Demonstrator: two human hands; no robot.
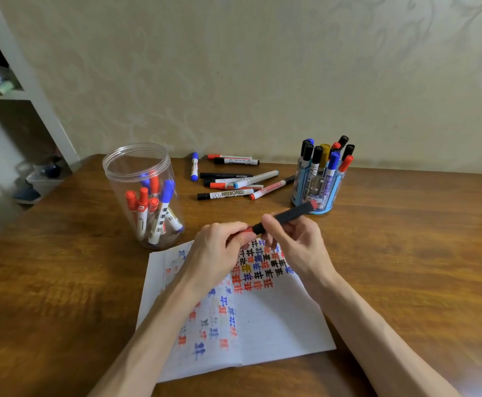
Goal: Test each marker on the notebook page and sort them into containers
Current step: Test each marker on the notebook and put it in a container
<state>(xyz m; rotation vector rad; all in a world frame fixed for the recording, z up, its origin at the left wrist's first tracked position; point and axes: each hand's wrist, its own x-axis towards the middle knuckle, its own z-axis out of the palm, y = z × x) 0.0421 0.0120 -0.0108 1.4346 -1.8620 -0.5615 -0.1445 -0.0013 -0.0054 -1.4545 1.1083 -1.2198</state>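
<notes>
**Both hands gripping one marker above the notebook**

The person is holding a black marker (288, 214) just above the far edge of the open notebook (277, 319), its barrel slanting up toward the far right. The left hand (219, 250) is curling its fingers around the marker's red end (247, 231), while the right hand (294, 242) is pinching the black barrel just beside it. Rows of red, blue and black test marks are covering the notebook's pages. A clear jar (136, 167) is standing on the table (406, 239) to the left, holding red and blue markers. A blue holder (314, 193) is standing at the far right, packed with upright markers. Between them, loose markers (234, 184) are lying near the wall.
</notes>
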